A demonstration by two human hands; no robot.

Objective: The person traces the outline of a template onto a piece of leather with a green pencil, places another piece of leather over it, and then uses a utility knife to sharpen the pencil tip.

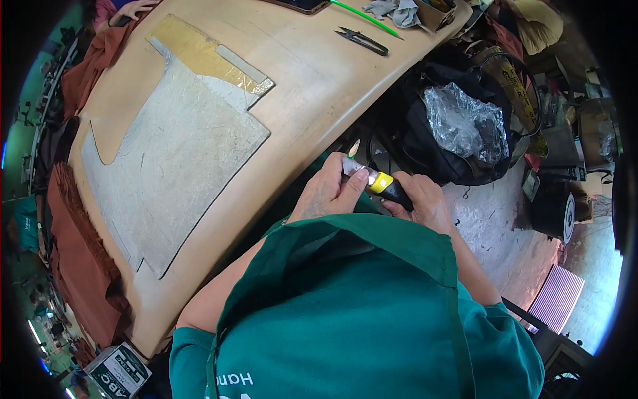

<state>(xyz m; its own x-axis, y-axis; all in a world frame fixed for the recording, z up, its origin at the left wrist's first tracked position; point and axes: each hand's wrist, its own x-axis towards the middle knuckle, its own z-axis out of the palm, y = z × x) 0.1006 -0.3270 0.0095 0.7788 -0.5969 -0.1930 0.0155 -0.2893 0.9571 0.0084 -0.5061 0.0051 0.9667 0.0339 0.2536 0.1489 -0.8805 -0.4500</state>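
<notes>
My left hand point(325, 193) grips a green pencil point(353, 149), its pale wooden tip pointing up, with the thumb pressed on the silvery front of a utility knife. My right hand point(425, 199) is closed round the black back end of this yellow and black knife point(382, 183). Both hands are close together in front of my green apron point(352, 299), beside the table edge. To their left, a flat grey pattern piece point(173, 159) with a tan band lies on the beige table point(319, 106).
Thread snips point(362, 41), a long green rod point(355, 14) and grey cloths point(392, 12) lie toward the back. A black bag with clear plastic point(462, 123) is below at right. Rust-brown material point(80, 246) hangs along the left edge, and another person's hand point(131, 9) rests at top left.
</notes>
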